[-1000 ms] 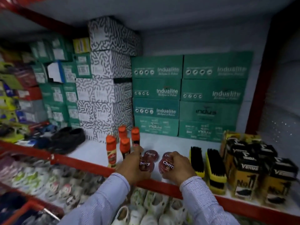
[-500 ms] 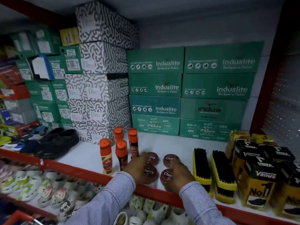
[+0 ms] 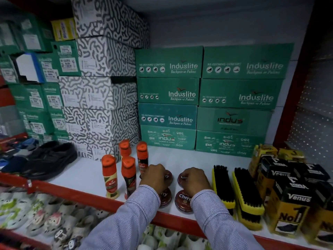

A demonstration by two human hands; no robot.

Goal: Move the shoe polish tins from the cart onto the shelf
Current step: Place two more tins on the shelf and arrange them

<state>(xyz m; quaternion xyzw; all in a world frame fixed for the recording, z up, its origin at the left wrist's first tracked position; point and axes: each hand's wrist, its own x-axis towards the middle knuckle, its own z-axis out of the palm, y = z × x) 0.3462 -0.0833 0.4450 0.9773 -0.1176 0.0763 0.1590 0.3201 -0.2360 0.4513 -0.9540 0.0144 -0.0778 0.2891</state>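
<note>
We count four tins on shelf (image 3: 180,159): front pair (image 3: 182,200) at 6, rear pair under hands at 12. Left grip (image 3: 155,175) and right grip (image 3: 193,178) each curl over rear tin (image 3: 181,177). Cart unseen; remainder unknown.

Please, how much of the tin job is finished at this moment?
Done: two front tins sit on the shelf. In hand: the left hand and right hand each cover a rear tin, grip unclear. Left: unknown; the cart is out of view.

Both hands on rear polish tins

The left hand (image 3: 155,175) and right hand (image 3: 194,178) each cover a back tin on the white shelf (image 3: 86,173); two front tins (image 3: 182,201) sit near the edge.
</note>
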